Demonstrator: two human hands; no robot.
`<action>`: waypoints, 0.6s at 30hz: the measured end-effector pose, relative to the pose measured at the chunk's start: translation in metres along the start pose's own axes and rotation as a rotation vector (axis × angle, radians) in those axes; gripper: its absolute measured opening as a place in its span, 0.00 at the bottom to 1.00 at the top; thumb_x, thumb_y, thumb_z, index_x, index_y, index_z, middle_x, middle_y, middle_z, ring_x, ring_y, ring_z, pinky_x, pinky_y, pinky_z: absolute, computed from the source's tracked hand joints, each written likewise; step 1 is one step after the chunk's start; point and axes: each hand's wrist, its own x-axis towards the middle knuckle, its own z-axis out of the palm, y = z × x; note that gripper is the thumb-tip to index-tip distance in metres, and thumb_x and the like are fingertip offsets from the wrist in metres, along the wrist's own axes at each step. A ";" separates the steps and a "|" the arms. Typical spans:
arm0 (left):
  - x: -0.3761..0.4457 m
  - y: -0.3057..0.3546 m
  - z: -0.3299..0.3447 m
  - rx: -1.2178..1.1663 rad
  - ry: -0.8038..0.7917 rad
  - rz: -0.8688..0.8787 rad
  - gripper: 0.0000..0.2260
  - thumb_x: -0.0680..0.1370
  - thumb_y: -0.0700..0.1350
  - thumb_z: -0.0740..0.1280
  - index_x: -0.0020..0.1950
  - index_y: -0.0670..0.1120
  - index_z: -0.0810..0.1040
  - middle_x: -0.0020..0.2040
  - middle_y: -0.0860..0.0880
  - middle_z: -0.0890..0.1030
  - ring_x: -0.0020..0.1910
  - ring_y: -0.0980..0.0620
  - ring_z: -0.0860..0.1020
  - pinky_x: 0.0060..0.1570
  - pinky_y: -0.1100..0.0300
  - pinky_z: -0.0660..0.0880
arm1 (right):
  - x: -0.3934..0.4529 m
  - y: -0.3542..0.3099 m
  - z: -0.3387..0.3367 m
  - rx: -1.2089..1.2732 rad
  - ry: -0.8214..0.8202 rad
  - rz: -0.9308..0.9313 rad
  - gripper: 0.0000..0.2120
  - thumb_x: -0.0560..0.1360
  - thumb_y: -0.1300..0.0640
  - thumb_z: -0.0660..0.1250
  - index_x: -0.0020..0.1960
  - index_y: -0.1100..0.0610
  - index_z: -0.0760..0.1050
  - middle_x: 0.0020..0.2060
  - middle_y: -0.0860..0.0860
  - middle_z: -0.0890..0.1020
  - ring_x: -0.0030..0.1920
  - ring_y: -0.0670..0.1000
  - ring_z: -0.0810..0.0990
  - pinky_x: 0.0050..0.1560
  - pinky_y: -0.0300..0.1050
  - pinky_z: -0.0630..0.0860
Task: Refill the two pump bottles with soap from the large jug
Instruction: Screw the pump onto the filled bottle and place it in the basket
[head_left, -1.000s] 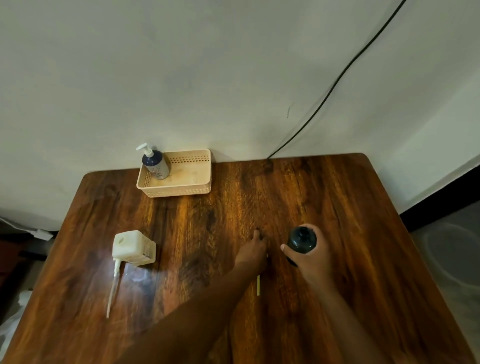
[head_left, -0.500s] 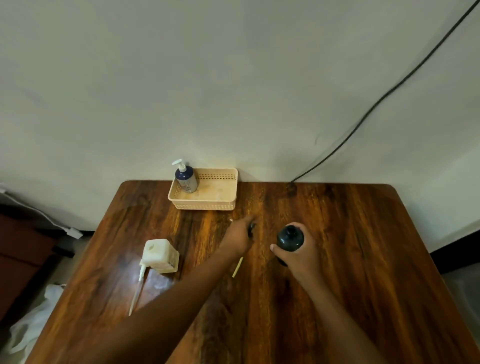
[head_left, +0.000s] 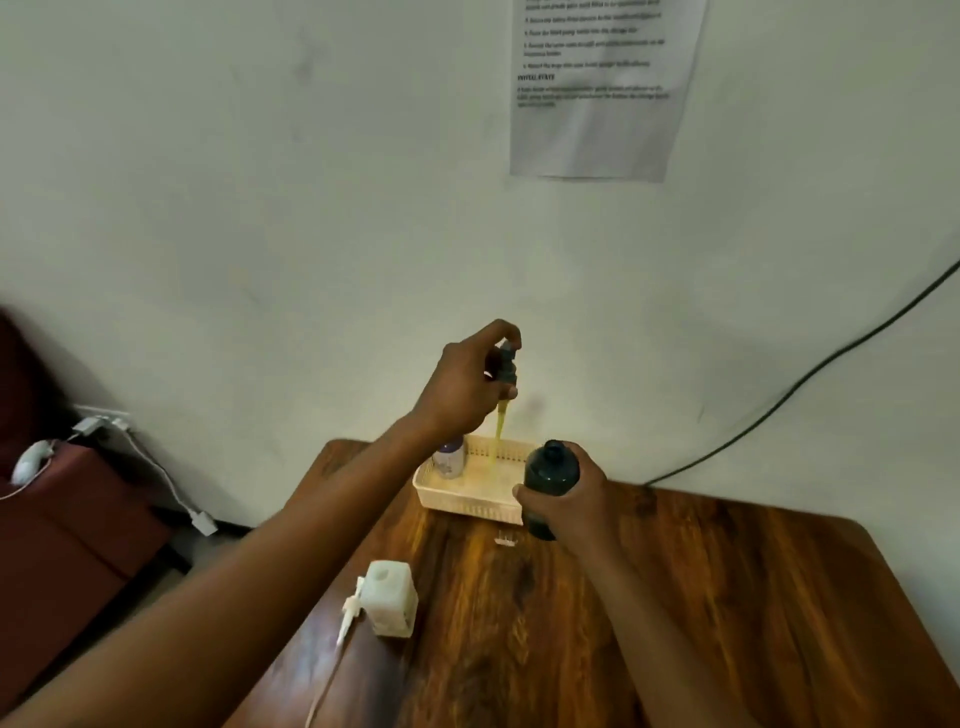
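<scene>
Pump lifted clear of the bottle.
Your left hand (head_left: 462, 387) pinches the pump (head_left: 506, 364) at frame centre; your right hand (head_left: 576, 501) grips the bottle (head_left: 550, 467) just below, above the tabletop (head_left: 727, 597); the jug (head_left: 388, 603) stands lower left.

Dark bottle (head_left: 551, 475), yellow-green tube (head_left: 500, 427), cream perforated basket (head_left: 470, 499), white jug (head_left: 388, 604), brown streaky-grain table (head_left: 675, 597).

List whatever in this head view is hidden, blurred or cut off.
- Printed sheet on the wall: top cut by the frame edge, text too blurred to read.
- Small pump bottle in the basket: its top is hidden behind the left hand.
- Dark bottle: lower body covered by the right hand; fill level unreadable.
- Pump head in the left hand: motion-blurred.
</scene>
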 end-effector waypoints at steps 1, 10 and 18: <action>0.006 0.012 -0.018 -0.012 0.036 0.023 0.22 0.74 0.32 0.75 0.58 0.55 0.74 0.50 0.48 0.83 0.47 0.52 0.85 0.43 0.71 0.80 | 0.005 -0.012 0.003 -0.020 0.003 -0.030 0.35 0.62 0.51 0.84 0.63 0.44 0.70 0.58 0.42 0.77 0.58 0.46 0.76 0.53 0.37 0.77; 0.034 0.109 -0.121 -0.133 0.173 0.201 0.22 0.70 0.33 0.79 0.58 0.47 0.76 0.45 0.42 0.85 0.44 0.49 0.86 0.49 0.60 0.84 | 0.025 -0.088 0.020 -0.047 0.074 -0.184 0.31 0.63 0.55 0.83 0.63 0.52 0.75 0.53 0.46 0.81 0.54 0.49 0.78 0.59 0.47 0.78; 0.034 0.121 -0.129 -0.141 0.195 0.234 0.22 0.70 0.34 0.79 0.58 0.48 0.75 0.47 0.44 0.86 0.46 0.51 0.85 0.51 0.60 0.83 | 0.027 -0.111 0.022 -0.024 0.061 -0.183 0.34 0.64 0.55 0.82 0.66 0.50 0.72 0.54 0.43 0.76 0.55 0.48 0.75 0.58 0.43 0.75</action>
